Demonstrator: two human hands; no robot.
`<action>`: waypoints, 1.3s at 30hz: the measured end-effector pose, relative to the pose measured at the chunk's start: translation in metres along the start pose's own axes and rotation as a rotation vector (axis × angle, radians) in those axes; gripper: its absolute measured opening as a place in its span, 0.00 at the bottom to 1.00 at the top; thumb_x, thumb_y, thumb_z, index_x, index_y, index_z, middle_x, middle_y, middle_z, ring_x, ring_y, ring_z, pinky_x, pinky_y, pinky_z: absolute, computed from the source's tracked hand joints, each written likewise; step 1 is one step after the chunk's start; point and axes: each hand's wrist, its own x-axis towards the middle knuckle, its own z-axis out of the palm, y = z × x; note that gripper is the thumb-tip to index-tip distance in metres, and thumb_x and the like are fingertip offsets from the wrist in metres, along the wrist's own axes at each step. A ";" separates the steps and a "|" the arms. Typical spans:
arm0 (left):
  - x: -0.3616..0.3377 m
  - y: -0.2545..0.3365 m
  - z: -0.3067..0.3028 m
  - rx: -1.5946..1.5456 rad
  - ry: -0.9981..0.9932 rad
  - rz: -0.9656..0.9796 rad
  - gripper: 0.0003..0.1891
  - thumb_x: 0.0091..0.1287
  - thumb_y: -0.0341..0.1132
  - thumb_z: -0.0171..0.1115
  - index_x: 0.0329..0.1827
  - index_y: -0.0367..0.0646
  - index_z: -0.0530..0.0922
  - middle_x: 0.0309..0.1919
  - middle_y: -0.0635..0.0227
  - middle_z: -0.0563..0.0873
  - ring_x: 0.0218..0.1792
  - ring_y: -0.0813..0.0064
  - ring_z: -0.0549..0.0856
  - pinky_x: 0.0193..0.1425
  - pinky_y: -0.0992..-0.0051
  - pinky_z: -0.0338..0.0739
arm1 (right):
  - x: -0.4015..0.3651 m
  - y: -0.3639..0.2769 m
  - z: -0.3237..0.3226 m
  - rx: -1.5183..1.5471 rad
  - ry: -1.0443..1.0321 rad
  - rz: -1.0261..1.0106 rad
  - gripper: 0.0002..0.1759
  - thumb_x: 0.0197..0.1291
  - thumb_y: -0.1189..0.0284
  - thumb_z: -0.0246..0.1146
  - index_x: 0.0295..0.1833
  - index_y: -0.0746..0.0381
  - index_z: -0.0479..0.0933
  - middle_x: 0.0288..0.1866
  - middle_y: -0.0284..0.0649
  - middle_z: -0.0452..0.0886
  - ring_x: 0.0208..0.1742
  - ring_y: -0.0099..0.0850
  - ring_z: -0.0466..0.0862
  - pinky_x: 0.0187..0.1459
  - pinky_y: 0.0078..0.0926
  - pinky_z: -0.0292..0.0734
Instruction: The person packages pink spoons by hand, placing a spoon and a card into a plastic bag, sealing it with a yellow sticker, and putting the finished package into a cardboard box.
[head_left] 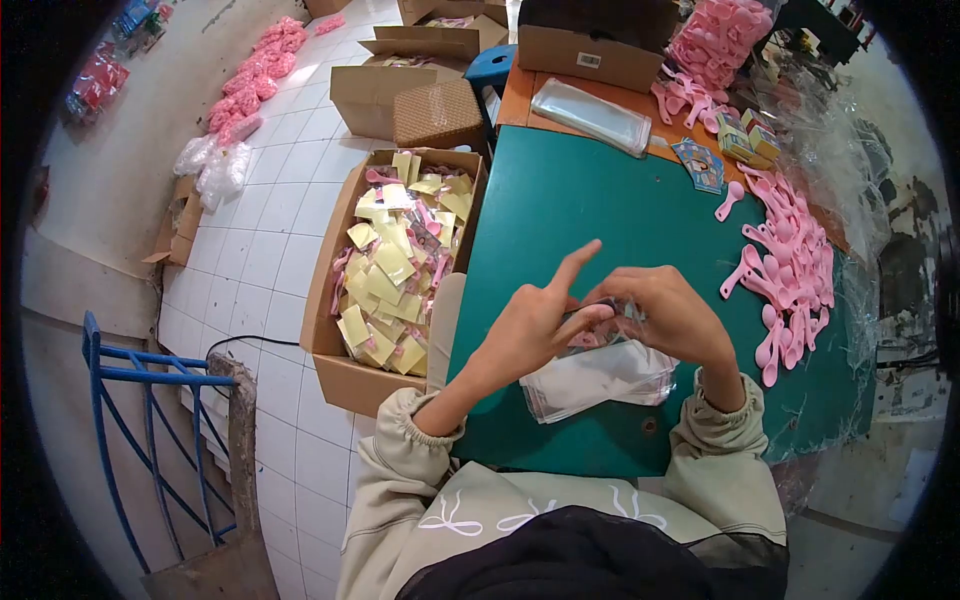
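Above a stack of clear plastic bags (pixel 590 385) on the green table, both hands meet around a small clear packet (pixel 625 312). My left hand (pixel 535 318) pinches it with the thumb while its index finger points up and away. My right hand (pixel 665 308) is curled over the packet's other side, its fingertips partly hidden. Something pink and dark shows through the plastic, too small to make out. On the right of the table lies a pile of pink spoons (pixel 790 265), apart from my hands.
Left of the green table (pixel 520 220), an open carton (pixel 325 300) holds many packets with yellow cards. Behind are a bundle of clear bags (pixel 592 115), blue cards (pixel 698 165), small yellow boxes (pixel 745 140) and a brown box (pixel 590 60). A blue metal rack (pixel 150 378) stands lower left.
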 end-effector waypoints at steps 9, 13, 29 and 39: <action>-0.016 -0.058 -0.022 -0.553 -0.052 0.064 0.39 0.60 0.40 0.68 0.71 0.45 0.57 0.28 0.74 0.80 0.29 0.88 0.74 0.31 0.86 0.66 | 0.004 0.034 0.000 0.508 0.062 0.400 0.18 0.46 0.71 0.73 0.23 0.62 0.68 0.19 0.26 0.68 0.25 0.13 0.66 0.25 0.16 0.62; -0.021 -0.065 -0.024 -0.662 0.088 0.037 0.36 0.59 0.32 0.69 0.68 0.42 0.59 0.29 0.72 0.81 0.32 0.87 0.77 0.36 0.87 0.69 | 0.003 0.042 0.008 0.622 0.102 0.361 0.18 0.48 0.67 0.74 0.25 0.63 0.71 0.20 0.26 0.69 0.26 0.15 0.67 0.26 0.16 0.61; -0.020 -0.060 -0.018 -0.806 -0.046 -0.045 0.32 0.63 0.28 0.63 0.69 0.40 0.59 0.38 0.64 0.85 0.40 0.82 0.82 0.44 0.83 0.75 | -0.017 0.035 0.014 0.797 0.128 0.432 0.13 0.50 0.71 0.71 0.27 0.66 0.73 0.21 0.28 0.73 0.25 0.16 0.69 0.25 0.18 0.64; -0.013 -0.064 0.007 -0.454 0.220 0.009 0.33 0.68 0.33 0.57 0.72 0.45 0.49 0.42 0.58 0.82 0.44 0.72 0.83 0.49 0.75 0.78 | -0.019 0.033 0.005 0.293 0.274 0.437 0.09 0.49 0.73 0.69 0.30 0.66 0.76 0.23 0.33 0.75 0.26 0.21 0.73 0.29 0.21 0.67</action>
